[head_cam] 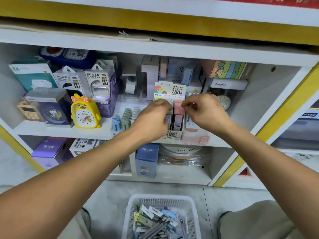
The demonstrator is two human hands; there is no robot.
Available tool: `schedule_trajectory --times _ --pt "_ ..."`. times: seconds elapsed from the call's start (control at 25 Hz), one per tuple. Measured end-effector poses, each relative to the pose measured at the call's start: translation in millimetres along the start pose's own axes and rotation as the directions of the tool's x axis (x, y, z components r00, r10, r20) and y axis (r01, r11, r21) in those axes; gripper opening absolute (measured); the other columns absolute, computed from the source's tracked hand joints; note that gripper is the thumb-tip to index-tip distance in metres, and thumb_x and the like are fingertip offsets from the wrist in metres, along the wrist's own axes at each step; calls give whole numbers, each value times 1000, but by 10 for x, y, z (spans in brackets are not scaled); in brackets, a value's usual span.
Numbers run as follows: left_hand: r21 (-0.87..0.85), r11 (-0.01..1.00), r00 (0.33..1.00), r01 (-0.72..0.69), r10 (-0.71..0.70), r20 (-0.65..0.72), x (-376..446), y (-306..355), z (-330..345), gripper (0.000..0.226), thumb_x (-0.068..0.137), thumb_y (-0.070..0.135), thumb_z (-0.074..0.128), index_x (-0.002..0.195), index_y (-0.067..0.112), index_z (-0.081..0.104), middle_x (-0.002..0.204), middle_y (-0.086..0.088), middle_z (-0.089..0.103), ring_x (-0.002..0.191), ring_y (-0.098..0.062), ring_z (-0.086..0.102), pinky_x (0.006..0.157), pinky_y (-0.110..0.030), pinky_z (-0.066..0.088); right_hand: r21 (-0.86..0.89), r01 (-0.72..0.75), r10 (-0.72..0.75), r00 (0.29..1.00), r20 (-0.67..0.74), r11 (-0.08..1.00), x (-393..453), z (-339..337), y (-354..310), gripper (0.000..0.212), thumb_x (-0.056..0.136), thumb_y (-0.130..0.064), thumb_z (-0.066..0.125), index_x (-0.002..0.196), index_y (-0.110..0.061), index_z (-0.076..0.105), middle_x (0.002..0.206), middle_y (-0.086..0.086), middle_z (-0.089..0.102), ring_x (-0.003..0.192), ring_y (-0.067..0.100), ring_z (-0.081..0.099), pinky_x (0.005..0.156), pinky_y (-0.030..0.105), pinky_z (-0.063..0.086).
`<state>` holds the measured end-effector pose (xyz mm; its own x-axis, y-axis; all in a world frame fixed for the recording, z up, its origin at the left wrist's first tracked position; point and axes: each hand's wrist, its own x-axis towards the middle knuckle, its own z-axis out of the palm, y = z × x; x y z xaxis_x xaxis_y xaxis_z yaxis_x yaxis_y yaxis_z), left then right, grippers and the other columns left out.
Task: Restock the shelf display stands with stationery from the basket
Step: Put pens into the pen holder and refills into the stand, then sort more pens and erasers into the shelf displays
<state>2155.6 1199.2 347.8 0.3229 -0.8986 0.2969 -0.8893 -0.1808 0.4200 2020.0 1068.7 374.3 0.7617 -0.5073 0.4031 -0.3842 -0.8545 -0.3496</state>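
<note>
Basket [189,204] waits at my knees, half full; both hands, left [151,118] and right [205,111], pinch lead packs into the stand [170,91], squaring rows.

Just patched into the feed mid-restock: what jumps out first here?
Both hands, left hand and right hand, meet at the lead refill display box on the middle shelf. Left of them stands a bright yellow duck clock. The white basket of stationery sits on the floor below.
</note>
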Motion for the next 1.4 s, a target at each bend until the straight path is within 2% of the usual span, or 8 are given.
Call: schedule_trajectory --times 0.16,0.36,0.52,0.64,0.84,0.92,1.2,1.4 --pt "55 996 981 77 -86 176 -134 92 58 25 78 5 50 97 10 66 92 -10 70 85 -27 65 74 -42 57 47 -38 16 921 389 998 -195 -26 -170 20 84 -4 63 88 -18 77 77 -5 74 57 4 65 53 6 44" --pt "85 984 604 154 -162 781 -753 -119 876 18 85 2 56 98 -5 67 87 -20 72 71 -26 74 60 -35 60 -84 -76 111 487 866 994 -996 851 -160 17 85 -6 58 82 -12 73 65 -1 73 56 13 71 54 24 54" --pt "220 964 493 147 -264 829 -1283 -437 1620 19 82 11 68 67 5 57 67 -12 62 58 -25 62 61 -35 55 -202 -161 250 374 893 966 -1782 1842 141 26 87 -7 57 107 1 73 99 20 75 74 22 71 72 30 59" --pt "272 951 475 144 -307 824 -1708 -724 2091 24 82 22 73 74 8 56 74 -8 58 73 -26 59 62 -32 47 -288 -195 340 342 876 937 -2365 2423 400 34 94 -18 60 121 2 66 128 17 63 113 30 62 93 32 49" --pt "254 963 459 87 -265 848 -2225 -965 2678 30 75 11 73 100 2 60 103 -15 64 88 -26 61 72 -34 55 -373 -352 473 262 841 858 -3016 2876 729 27 86 -19 66 107 -3 58 103 13 64 99 29 66 60 25 47" --pt "239 970 485 43 -229 844 -2306 -973 2878 44 76 16 75 114 3 56 112 -15 59 102 -27 56 81 -39 54 -356 -323 435 216 874 877 -3141 2979 783 30 82 -16 69 110 -5 61 110 12 66 96 27 67 64 28 54" --pt "348 934 727 -80 -184 661 -2417 -898 3279 91 70 28 84 141 3 32 137 -19 34 130 -36 35 105 -46 37 -318 -385 467 401 788 866 -3382 3179 749 48 89 -16 67 132 -16 47 132 6 48 115 31 58 85 42 55" --pt "346 930 644 -128 -187 742 -2366 -1152 3401 116 71 38 82 152 0 8 158 -26 10 146 -44 10 120 -51 14 -234 -465 474 508 719 854 -3441 3250 758 43 91 -22 69 128 -16 49 131 2 49 114 26 57 82 43 56"
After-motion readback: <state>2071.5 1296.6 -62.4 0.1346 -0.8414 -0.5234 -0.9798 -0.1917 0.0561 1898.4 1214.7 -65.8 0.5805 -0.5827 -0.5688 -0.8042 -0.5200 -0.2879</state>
